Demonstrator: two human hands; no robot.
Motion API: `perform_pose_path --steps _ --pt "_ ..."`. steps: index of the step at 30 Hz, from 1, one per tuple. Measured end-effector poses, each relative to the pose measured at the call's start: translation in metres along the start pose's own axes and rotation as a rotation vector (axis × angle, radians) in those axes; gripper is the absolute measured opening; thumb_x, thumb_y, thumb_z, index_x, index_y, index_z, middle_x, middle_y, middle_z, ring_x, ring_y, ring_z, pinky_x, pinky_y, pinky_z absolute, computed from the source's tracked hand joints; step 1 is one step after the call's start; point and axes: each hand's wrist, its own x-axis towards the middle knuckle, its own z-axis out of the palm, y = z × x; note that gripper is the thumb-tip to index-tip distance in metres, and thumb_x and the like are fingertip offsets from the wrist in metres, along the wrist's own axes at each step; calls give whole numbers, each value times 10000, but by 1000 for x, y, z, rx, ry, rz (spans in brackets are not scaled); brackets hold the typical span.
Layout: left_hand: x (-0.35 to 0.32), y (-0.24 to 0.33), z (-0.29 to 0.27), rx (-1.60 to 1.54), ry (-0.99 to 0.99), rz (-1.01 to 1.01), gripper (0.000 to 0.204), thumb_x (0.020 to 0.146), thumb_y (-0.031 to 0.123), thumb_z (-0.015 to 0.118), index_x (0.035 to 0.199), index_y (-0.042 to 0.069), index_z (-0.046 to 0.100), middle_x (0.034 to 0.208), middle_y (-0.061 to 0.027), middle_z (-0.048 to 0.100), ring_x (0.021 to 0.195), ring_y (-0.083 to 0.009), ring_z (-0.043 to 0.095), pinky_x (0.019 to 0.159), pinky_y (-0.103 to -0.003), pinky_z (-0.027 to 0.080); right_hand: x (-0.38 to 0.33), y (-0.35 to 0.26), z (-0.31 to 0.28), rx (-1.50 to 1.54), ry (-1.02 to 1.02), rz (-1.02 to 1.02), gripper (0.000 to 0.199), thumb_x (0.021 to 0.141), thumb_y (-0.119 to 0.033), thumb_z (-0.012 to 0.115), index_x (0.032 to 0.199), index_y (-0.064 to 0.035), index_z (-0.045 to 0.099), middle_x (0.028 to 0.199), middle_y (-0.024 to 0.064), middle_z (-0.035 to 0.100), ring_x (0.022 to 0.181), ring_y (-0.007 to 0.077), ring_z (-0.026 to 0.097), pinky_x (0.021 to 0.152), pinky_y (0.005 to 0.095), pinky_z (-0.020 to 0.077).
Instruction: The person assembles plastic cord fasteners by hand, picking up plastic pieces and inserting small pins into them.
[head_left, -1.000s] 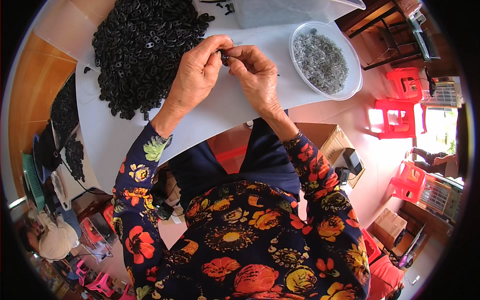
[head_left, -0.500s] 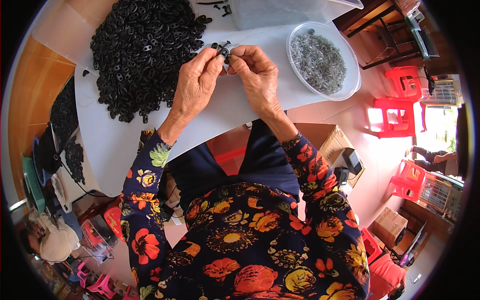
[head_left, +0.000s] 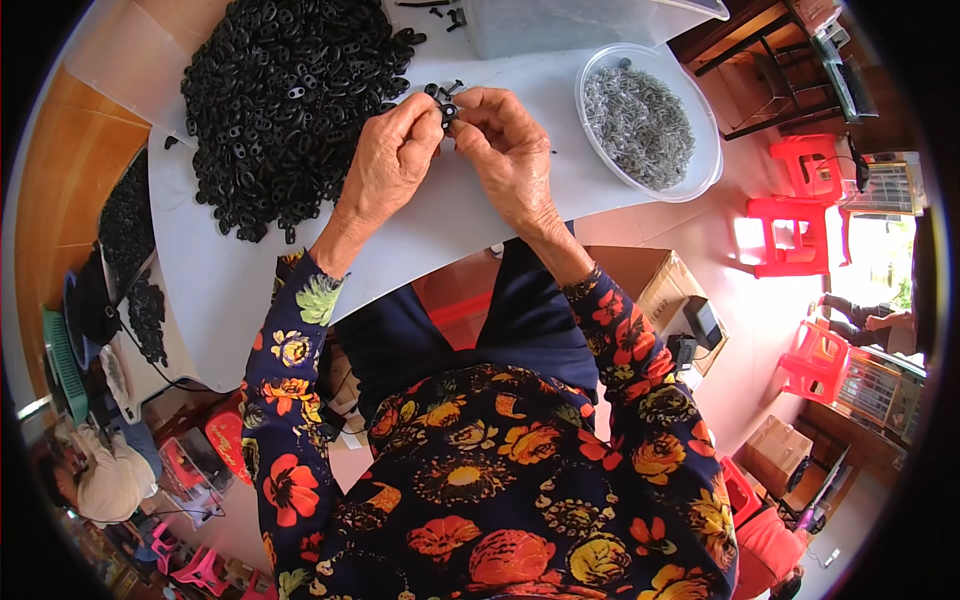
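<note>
Above the white table (head_left: 200, 300), my left hand (head_left: 388, 165) pinches a small black plastic piece with holes (head_left: 447, 110) between thumb and fingertips. My right hand (head_left: 508, 155) closes in from the other side, its thumb and forefinger at the piece's edge. Thin dark pins (head_left: 454, 87) show just beyond the fingertips; whether they are attached to the piece I cannot tell. Left of my hands lies a big heap of similar black oval pieces (head_left: 290, 110). To the right stands a round clear tub (head_left: 714, 165) of small, translucent grey parts (head_left: 640, 125).
A clear plastic bin (head_left: 560, 30) stands at the table's far side, with several small black bits (head_left: 455, 18) beside it. Red stools (head_left: 790, 235) and a cardboard box (head_left: 665, 285) are on the floor to the right. Another person (head_left: 115, 475) is at the lower left.
Both hands shift slightly and the black piece turns between the fingertips. A tiny dark speck now shows on the table to the right of my right hand.
</note>
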Motion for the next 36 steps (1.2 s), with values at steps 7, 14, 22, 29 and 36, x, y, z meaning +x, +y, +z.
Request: perform_pose_path --steps 7,14,22,29,36 --pt "2 -3 -2 -69 -66 -41 228 959 216 475 903 0 522 608 -74 509 550 -141 473 531 -293 421 -1 -3 2 9 -8 -2 260 851 45 562 1106 -6 553 876 21 598 826 94 624 762 232 488" --pt "-1 -8 0 -57 -16 -53 287 982 271 467 906 5 542 602 -45 487 551 -117 430 515 -295 396 -2 -3 2 -15 -68 14 261 850 48 572 1105 -1 559 857 20 599 819 96 624 754 238 499" --pt "-2 -13 0 -98 -5 22 265 985 243 482 879 6 532 602 -25 430 551 -94 389 489 -268 363 -2 -8 4 -91 -74 -9 267 847 52 575 1110 8 560 814 33 630 800 97 633 759 245 510" --pt "-3 -14 1 -55 -9 -26 259 981 210 487 829 1 500 598 -28 405 551 -96 354 485 -278 339 -3 -8 4 -85 -49 8 262 853 36 581 1112 12 558 815 40 637 793 97 632 747 242 509" --pt "-3 -10 4 -90 54 -35 275 979 206 486 806 -7 487 599 -31 394 564 -102 342 496 -284 336 -1 5 2 -127 -58 -25 296 810 -16 672 1088 2 572 823 29 618 731 93 601 704 246 509"
